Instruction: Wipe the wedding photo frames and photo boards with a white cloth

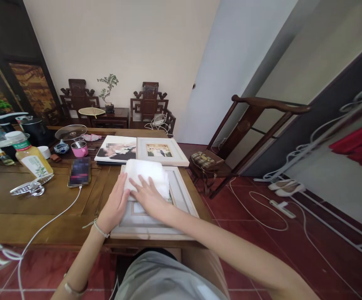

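Note:
A white picture frame with a pale wooden edge lies flat at the table's front edge. On its upper part rests a folded white cloth or wad of tissue; I cannot tell which. My right hand lies flat on this white piece with its fingers spread. Beside it, my left hand stretches along the frame's left side, its fingertips at the white piece's left edge. Part of the framed picture is hidden beneath. Behind it lie a second frame with a photo and a photo-covered album or panel.
To the left on the wooden table are a phone on a charging cable, a bottle of yellow liquid, a pink cup and a silver hair clip. A wooden chair holding a bag stands to the right.

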Action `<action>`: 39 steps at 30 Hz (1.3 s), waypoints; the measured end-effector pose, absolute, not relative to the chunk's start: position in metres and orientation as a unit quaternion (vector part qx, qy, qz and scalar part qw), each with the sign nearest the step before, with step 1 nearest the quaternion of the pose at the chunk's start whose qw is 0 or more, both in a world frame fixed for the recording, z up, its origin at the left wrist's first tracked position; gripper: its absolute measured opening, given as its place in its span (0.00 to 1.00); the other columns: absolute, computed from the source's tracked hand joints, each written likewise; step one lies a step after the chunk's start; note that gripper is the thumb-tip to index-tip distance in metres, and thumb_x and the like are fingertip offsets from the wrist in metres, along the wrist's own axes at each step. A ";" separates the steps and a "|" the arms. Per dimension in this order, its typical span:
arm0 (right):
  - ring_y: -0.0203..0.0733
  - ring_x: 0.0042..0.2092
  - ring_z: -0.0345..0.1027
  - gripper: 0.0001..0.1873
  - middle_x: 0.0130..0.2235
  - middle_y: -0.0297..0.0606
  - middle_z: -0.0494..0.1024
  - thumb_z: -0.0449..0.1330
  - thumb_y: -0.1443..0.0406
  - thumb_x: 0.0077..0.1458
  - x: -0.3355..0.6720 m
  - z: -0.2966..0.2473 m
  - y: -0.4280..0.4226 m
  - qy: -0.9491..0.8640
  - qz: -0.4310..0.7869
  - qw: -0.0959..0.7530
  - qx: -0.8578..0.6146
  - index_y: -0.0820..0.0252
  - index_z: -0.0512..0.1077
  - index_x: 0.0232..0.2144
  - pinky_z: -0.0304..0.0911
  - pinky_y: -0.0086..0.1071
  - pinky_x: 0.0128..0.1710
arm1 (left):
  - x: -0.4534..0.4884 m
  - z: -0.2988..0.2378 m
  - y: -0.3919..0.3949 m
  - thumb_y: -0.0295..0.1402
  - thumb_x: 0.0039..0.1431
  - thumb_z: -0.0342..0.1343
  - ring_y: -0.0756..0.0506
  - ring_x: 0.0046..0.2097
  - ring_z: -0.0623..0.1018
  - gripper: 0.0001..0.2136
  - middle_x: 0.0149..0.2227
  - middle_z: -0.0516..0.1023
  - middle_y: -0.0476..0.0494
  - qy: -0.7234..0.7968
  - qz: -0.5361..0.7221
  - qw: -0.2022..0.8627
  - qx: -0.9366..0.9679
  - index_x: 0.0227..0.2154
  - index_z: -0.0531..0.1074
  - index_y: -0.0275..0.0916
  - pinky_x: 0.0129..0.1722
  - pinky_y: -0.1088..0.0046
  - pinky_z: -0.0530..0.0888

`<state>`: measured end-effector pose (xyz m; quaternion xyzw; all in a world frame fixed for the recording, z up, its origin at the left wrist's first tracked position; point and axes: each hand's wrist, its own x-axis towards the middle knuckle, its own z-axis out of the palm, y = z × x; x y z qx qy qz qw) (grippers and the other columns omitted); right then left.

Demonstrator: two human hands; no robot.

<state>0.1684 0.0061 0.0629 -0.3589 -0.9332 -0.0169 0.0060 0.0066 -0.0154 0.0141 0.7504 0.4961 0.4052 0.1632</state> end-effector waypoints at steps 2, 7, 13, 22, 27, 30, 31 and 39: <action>0.68 0.65 0.42 0.25 0.66 0.49 0.52 0.52 0.76 0.55 0.167 0.065 -0.012 -0.937 -0.013 -0.020 -0.348 0.62 0.67 0.54 0.47 0.65 0.57 | 0.007 0.015 -0.017 0.41 0.69 0.35 0.44 0.68 0.48 0.25 0.68 0.48 0.41 0.490 0.410 0.167 0.751 0.65 0.46 0.39 0.66 0.59 0.49; 0.67 0.64 0.46 0.17 0.65 0.50 0.54 0.53 0.73 0.57 0.178 0.071 -0.047 -0.948 0.004 -0.035 -0.315 0.61 0.72 0.48 0.50 0.65 0.56 | 0.006 0.016 -0.018 0.42 0.69 0.34 0.43 0.67 0.50 0.26 0.67 0.50 0.38 0.480 0.408 0.172 0.757 0.65 0.48 0.36 0.66 0.59 0.50; 0.63 0.65 0.44 0.16 0.64 0.45 0.57 0.51 0.72 0.59 0.207 0.085 -0.064 -0.960 0.036 -0.043 -0.274 0.62 0.75 0.45 0.47 0.61 0.60 | 0.006 0.011 -0.014 0.41 0.68 0.38 0.42 0.66 0.55 0.25 0.66 0.54 0.36 0.509 0.381 0.171 0.753 0.64 0.51 0.35 0.65 0.58 0.53; 0.61 0.63 0.52 0.19 0.61 0.44 0.63 0.52 0.77 0.54 0.258 0.089 -0.070 -0.921 0.016 -0.079 -0.381 0.59 0.79 0.39 0.51 0.56 0.59 | 0.006 0.008 -0.011 0.37 0.66 0.43 0.41 0.65 0.58 0.22 0.64 0.59 0.33 0.507 0.329 0.129 0.786 0.60 0.58 0.34 0.63 0.56 0.57; 0.56 0.63 0.52 0.27 0.59 0.37 0.67 0.49 0.81 0.40 0.296 0.092 -0.057 -0.912 0.066 -0.057 -0.402 0.56 0.79 0.36 0.51 0.52 0.59 | 0.006 0.008 -0.012 0.35 0.66 0.42 0.41 0.66 0.56 0.21 0.63 0.61 0.35 0.505 0.296 0.127 0.801 0.59 0.60 0.33 0.63 0.56 0.58; 0.49 0.57 0.63 0.31 0.53 0.37 0.74 0.46 0.81 0.37 0.315 0.102 -0.037 -0.907 0.107 0.008 -0.407 0.55 0.78 0.38 0.59 0.42 0.54 | 0.005 0.006 -0.012 0.34 0.66 0.42 0.42 0.66 0.56 0.20 0.63 0.61 0.36 0.506 0.292 0.126 0.802 0.59 0.61 0.36 0.62 0.56 0.59; 0.47 0.52 0.68 0.31 0.50 0.38 0.76 0.46 0.81 0.38 0.319 0.105 -0.028 -0.901 0.110 0.043 -0.418 0.56 0.77 0.40 0.62 0.39 0.51 | 0.005 0.005 -0.012 0.34 0.66 0.42 0.42 0.66 0.56 0.20 0.62 0.62 0.36 0.506 0.292 0.125 0.802 0.59 0.61 0.36 0.62 0.56 0.59; 0.56 0.62 0.54 0.26 0.60 0.50 0.64 0.48 0.80 0.44 0.266 0.085 0.060 -0.811 -0.129 0.308 -0.481 0.65 0.72 0.45 0.55 0.51 0.56 | 0.004 0.002 -0.008 0.34 0.66 0.42 0.41 0.65 0.59 0.19 0.61 0.64 0.36 0.501 0.308 0.120 0.800 0.57 0.63 0.36 0.62 0.55 0.61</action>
